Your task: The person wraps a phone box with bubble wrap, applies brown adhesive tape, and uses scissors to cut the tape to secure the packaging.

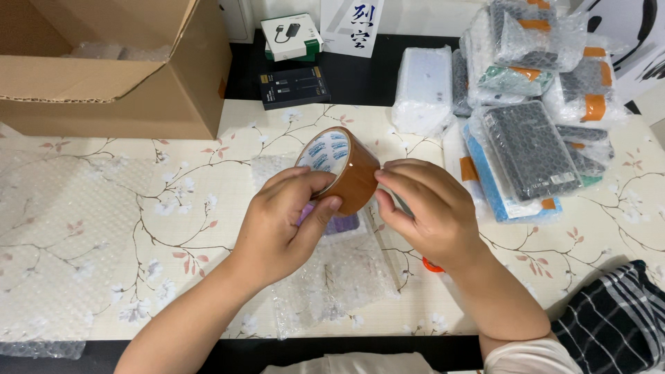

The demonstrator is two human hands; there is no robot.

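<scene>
Worktop (pixel 83 208): we see a floral-patterned surface carrying everything below.
Cardboard box (pixel 118 69): it stands open at the far left.
Wrapped parcels (pixel 533 104): we note a pile in bubble wrap at the far right.
Bubble wrap sheet (pixel 339 277): it lies flat under our hands, partly covering a purple item.
Brown tape roll (pixel 343 168): raised above the sheet, tilted, between both hands.
Left hand (pixel 284 221): closed around the roll, thumb on its outer face.
Right hand (pixel 429 208): fingertips pinched at the roll's right edge.
</scene>
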